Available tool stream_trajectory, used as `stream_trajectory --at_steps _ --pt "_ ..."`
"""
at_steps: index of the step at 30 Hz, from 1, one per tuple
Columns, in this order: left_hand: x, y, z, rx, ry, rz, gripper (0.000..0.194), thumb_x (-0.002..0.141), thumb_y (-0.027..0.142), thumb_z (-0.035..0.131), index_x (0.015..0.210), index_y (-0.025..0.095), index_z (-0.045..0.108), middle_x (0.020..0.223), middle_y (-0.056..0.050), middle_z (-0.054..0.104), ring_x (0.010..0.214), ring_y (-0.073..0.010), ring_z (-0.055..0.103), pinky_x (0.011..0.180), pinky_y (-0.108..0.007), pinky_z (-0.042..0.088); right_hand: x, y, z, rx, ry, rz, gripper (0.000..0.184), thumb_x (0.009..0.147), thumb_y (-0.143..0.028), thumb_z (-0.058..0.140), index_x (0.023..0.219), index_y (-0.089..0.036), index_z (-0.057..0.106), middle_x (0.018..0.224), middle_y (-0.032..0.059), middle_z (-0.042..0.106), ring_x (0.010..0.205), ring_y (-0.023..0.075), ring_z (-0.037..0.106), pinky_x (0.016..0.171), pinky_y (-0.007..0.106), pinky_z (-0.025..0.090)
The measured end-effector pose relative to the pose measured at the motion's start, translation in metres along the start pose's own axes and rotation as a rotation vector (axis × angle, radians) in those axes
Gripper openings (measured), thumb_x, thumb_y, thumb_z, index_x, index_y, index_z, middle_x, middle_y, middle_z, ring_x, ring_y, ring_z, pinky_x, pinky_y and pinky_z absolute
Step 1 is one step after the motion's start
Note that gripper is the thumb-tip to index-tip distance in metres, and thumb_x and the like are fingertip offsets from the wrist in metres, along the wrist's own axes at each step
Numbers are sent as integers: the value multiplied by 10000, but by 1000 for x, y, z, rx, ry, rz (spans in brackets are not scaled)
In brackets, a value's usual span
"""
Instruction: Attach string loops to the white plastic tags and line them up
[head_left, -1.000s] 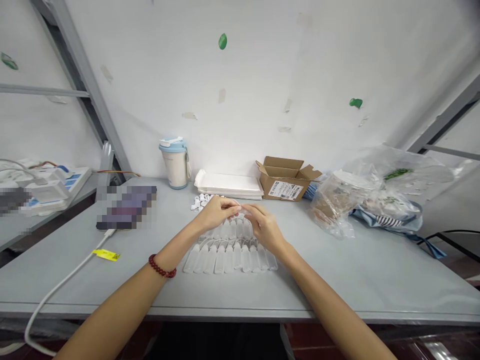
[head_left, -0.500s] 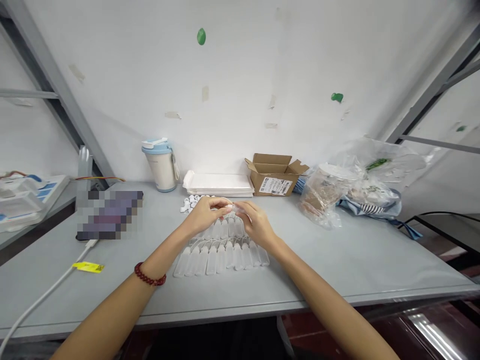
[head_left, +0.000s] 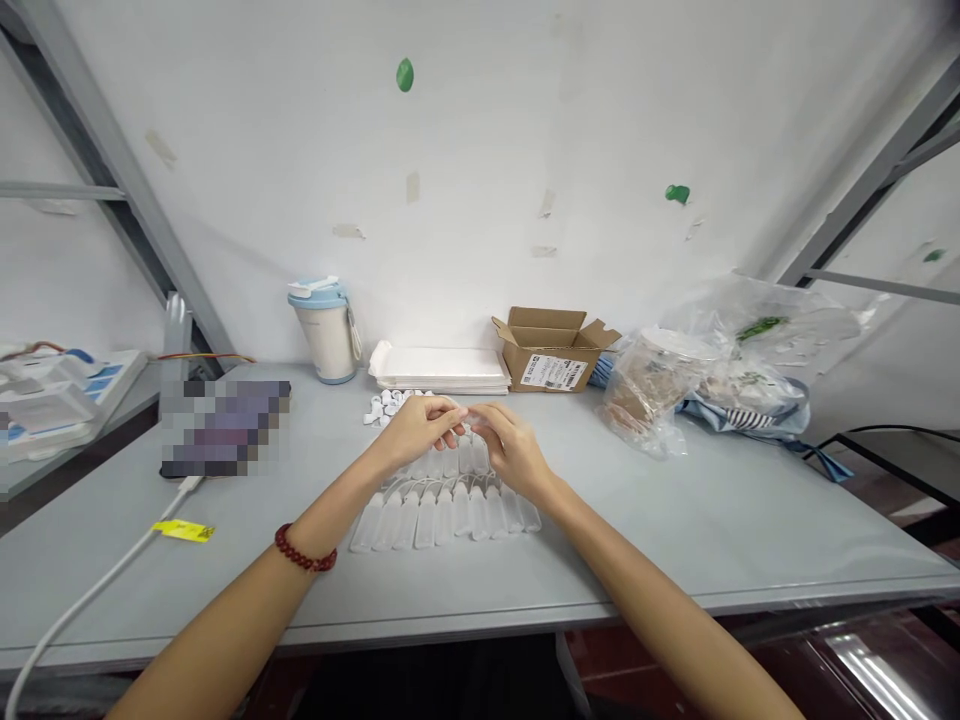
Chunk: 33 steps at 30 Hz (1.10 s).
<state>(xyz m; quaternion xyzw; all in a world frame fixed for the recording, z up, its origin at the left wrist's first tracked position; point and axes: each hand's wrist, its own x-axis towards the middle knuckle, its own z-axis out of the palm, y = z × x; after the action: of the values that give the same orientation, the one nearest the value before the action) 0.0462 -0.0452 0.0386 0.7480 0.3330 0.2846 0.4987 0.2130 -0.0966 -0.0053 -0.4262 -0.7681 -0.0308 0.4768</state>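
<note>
Above the middle of the table, my left hand [head_left: 421, 432] and my right hand [head_left: 514, 448] meet at the fingertips. Both are closed in a pinch, and a small whitish piece seems to be between them; its kind is hidden by the fingers. Below them lies a row of translucent, flat plastic pieces [head_left: 424, 520] with thin white cords at their upper ends. A second row of the same pieces [head_left: 451, 462] is partly covered by my hands. Just behind my left hand is a pile of small white ring-like parts [head_left: 386, 405].
Along the wall stand a blue-lidded cup [head_left: 324, 335], a stack of white trays or sheets [head_left: 442, 370] and an open cardboard box [head_left: 555, 360]. Plastic bags [head_left: 649, 385] lie at the right. A phone [head_left: 225, 430] with a white cable [head_left: 97, 580] lies at the left.
My fingertips have shifted slightly and the whitish piece shows less between them. The view has moved a little; the rows on the table look the same.
</note>
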Motion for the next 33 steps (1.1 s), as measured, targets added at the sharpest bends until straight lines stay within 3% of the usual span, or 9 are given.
stream_trajectory --at_steps 4,11,17,25,33 --pt "-1 1 -1 3 -14 -47 339 807 451 562 751 124 630 720 -47 652 527 -99 566 503 -225 441 1 -2 -2 3 -5 16 277 890 -103 405 1074 -216 578 967 72 659 862 171 638 718 281 518" --pt "1 -1 -2 -53 11 65 222 728 350 667 778 134 650 638 -4 613 565 -108 559 530 -224 457 0 0 -3 58 -13 123 199 888 -160 453 1039 -202 576 964 72 697 866 184 658 737 294 518" --pt "2 -4 -2 -68 -1 80 306 783 434 618 775 135 681 678 -36 644 577 -116 570 529 -228 468 2 -4 -5 119 -53 233 193 889 -193 449 1047 -209 557 911 54 701 757 174 663 692 294 512" --pt "4 -7 -2 -68 -16 -67 433 800 522 568 632 125 604 618 -41 620 512 -104 558 507 -229 475 0 -1 -4 103 -47 232 198 879 -206 454 1054 -222 547 911 56 700 741 181 664 671 299 512" --pt "-1 5 -3 -30 -16 69 244 740 380 656 755 137 663 649 -10 608 558 -107 553 568 -245 500 1 -3 -6 113 -65 283 166 873 -219 464 1016 -217 548 815 29 694 634 162 633 601 279 492"
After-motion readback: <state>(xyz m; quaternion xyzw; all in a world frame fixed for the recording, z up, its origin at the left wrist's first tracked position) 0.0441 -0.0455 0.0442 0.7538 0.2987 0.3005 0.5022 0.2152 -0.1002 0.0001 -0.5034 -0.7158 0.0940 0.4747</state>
